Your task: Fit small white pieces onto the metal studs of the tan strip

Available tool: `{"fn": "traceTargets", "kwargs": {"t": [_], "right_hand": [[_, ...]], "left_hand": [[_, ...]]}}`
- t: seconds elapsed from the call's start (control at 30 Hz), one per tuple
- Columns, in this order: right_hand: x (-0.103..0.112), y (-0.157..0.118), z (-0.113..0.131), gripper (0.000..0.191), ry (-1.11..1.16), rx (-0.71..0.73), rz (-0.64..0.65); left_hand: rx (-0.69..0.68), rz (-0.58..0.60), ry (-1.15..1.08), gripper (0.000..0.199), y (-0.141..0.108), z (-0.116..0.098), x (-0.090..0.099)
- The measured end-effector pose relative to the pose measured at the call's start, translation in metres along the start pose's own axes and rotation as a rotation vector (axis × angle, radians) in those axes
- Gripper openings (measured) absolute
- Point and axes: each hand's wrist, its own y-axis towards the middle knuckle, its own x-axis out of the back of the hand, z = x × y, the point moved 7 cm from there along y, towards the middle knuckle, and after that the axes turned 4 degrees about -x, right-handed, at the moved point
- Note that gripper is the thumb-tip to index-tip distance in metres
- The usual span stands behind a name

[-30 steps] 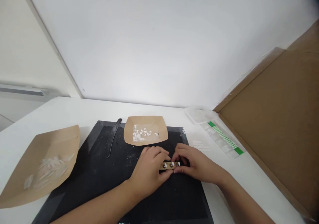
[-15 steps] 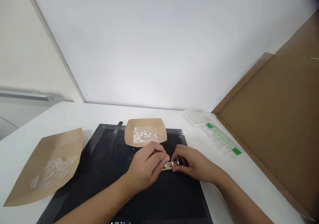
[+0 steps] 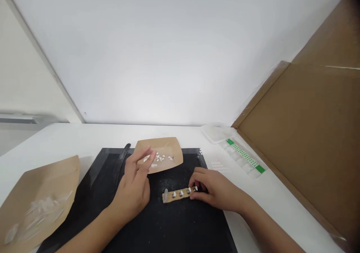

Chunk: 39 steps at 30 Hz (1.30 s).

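A narrow tan strip (image 3: 177,196) lies on the black mat (image 3: 168,230). Along it sit several small metal balls with white oval pieces on them, and a translucent nail-shaped piece (image 3: 165,195) stands at its left end. My right hand (image 3: 209,187) pinches the strip's right end between thumb and fingers. My left hand (image 3: 135,185) is raised off the strip, its fingers apart and nothing visible in them. Its fingertips are over the near left part of a brown paper tray (image 3: 176,148) that holds small white oval pieces (image 3: 160,157).
Another brown paper tray (image 3: 64,167) with clear plastic pieces stands at the left. A dark curved file-like tool (image 3: 122,161) lies on the mat. At the right are rows of white dots (image 3: 219,166), a clear case with a green label (image 3: 246,156) and a cardboard wall (image 3: 303,133).
My left hand has left the strip and moved left and up to the paper tray, opening its fingers. The strip's left end now shows. My right hand stays on it. The view has shifted slightly.
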Motion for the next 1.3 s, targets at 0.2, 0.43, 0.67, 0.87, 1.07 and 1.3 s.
{"fn": "traceTargets", "kwargs": {"t": [0.2,0.43,0.67,0.87,1.07,1.3], "right_hand": [[-0.001,-0.001,0.001,0.017,0.001,-0.03,0.025],[-0.003,-0.001,-0.001,0.016,-0.002,-0.039,0.04],[-0.004,-0.002,0.0,0.014,-0.014,-0.043,0.03],[-0.004,-0.003,0.0,0.015,-0.021,-0.043,0.019],[-0.002,-0.003,0.002,0.016,-0.021,-0.036,0.015],[-0.004,-0.002,0.0,0.014,-0.019,-0.04,0.01]], "left_hand": [[-0.128,0.282,-0.206,0.046,-0.008,-0.036,-0.021],[-0.048,0.404,-0.306,0.032,-0.006,-0.031,-0.039],[-0.033,0.418,-0.33,0.015,-0.009,-0.036,-0.048],[-0.122,0.414,-0.31,0.014,-0.006,-0.039,-0.05],[-0.126,0.397,-0.311,0.012,-0.009,-0.036,-0.05],[-0.13,0.34,-0.344,0.024,-0.006,-0.038,-0.048]]}}
